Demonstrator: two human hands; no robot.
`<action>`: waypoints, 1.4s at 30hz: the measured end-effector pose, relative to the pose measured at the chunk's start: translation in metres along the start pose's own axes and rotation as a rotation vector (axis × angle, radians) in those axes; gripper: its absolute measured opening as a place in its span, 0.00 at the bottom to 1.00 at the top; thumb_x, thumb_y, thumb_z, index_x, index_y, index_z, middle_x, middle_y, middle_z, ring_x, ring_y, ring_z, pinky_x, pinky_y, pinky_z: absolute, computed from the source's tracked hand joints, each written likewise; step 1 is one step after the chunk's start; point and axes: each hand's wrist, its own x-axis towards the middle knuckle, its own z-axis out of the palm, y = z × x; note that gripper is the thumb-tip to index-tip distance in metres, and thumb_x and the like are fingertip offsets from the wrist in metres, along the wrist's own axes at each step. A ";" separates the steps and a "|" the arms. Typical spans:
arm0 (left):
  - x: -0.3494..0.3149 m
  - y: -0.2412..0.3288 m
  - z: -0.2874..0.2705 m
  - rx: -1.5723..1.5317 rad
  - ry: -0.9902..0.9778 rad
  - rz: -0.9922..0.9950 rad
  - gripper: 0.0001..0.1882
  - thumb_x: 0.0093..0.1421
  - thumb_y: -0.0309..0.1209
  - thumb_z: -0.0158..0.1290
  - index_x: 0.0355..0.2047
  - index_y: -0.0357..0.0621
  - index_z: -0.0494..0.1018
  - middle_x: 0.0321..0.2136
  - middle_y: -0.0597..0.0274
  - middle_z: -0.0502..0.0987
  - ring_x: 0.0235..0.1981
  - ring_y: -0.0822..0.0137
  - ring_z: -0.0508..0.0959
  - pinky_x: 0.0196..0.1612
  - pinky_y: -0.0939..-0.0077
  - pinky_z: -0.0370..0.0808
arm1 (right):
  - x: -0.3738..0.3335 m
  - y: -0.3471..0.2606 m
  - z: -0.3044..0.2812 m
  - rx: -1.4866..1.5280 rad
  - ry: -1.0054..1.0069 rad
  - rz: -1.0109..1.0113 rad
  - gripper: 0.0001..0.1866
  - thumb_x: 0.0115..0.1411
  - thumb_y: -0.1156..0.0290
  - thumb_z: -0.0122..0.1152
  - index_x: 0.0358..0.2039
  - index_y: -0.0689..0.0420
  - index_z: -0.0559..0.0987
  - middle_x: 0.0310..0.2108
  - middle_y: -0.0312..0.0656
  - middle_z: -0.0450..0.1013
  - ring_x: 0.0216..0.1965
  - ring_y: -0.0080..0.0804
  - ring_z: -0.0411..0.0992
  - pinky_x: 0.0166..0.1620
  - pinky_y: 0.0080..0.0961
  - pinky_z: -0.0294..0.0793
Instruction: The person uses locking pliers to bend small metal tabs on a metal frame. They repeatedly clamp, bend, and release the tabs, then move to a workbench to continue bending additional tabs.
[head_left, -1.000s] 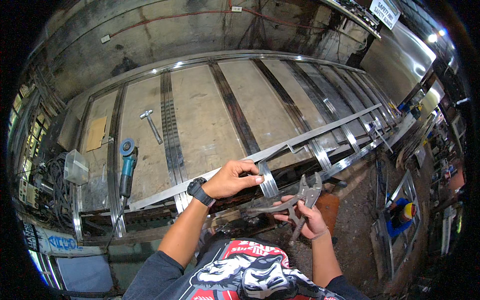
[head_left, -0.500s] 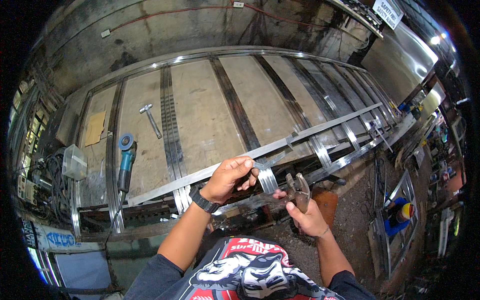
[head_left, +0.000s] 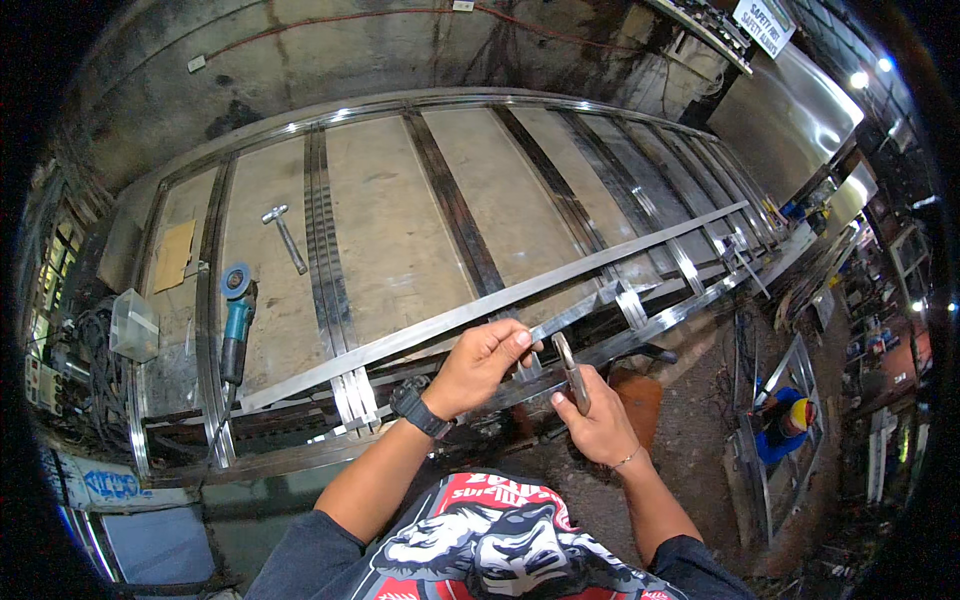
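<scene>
Pinched between thumb and fingers, a thin metal strip [head_left: 575, 316] points up and to the right from my left hand [head_left: 488, 366], which wears a black watch. The strip's far end lies over the frame's front edge. My right hand [head_left: 597, 420] is closed around a pair of metal pliers [head_left: 572, 370]. Their jaws point up, close to the strip's near end; whether they touch it I cannot tell. Beyond both hands a long, straight metal bar [head_left: 420, 328] lies slantwise across the metal frame [head_left: 455, 200].
On the table top lie a hammer [head_left: 284, 238] and a teal angle grinder [head_left: 237, 325]. A clear plastic box [head_left: 135, 325] stands at the left beside coiled black cables [head_left: 98, 375]. To the right, a person in blue with a yellow hat [head_left: 790, 425] is low by another metal frame [head_left: 750, 475].
The pliers have turned and moved left, nearer to my left hand. My left hand has shifted slightly right and down, and the strip has moved with it. The view has shifted slightly.
</scene>
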 end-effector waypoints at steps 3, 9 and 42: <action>0.000 0.007 0.006 -0.040 -0.041 -0.093 0.19 0.75 0.40 0.48 0.38 0.35 0.78 0.26 0.67 0.76 0.31 0.76 0.74 0.39 0.78 0.72 | 0.001 0.001 -0.009 -0.069 0.034 -0.035 0.22 0.62 0.69 0.63 0.54 0.63 0.71 0.49 0.59 0.73 0.52 0.59 0.71 0.57 0.44 0.70; 0.011 0.007 0.008 -0.058 -0.106 -0.180 0.20 0.75 0.41 0.48 0.37 0.36 0.78 0.26 0.69 0.76 0.31 0.77 0.73 0.38 0.79 0.71 | 0.003 0.011 -0.022 -0.141 0.024 -0.012 0.25 0.60 0.70 0.64 0.56 0.64 0.69 0.52 0.60 0.72 0.55 0.61 0.70 0.59 0.46 0.69; 0.049 -0.127 0.007 0.192 -0.312 -0.819 0.18 0.72 0.40 0.51 0.34 0.38 0.80 0.20 0.67 0.80 0.12 0.77 0.65 0.16 0.77 0.59 | -0.004 0.136 0.027 0.414 -0.425 0.653 0.12 0.66 0.69 0.61 0.43 0.64 0.75 0.26 0.38 0.72 0.18 0.28 0.72 0.22 0.29 0.75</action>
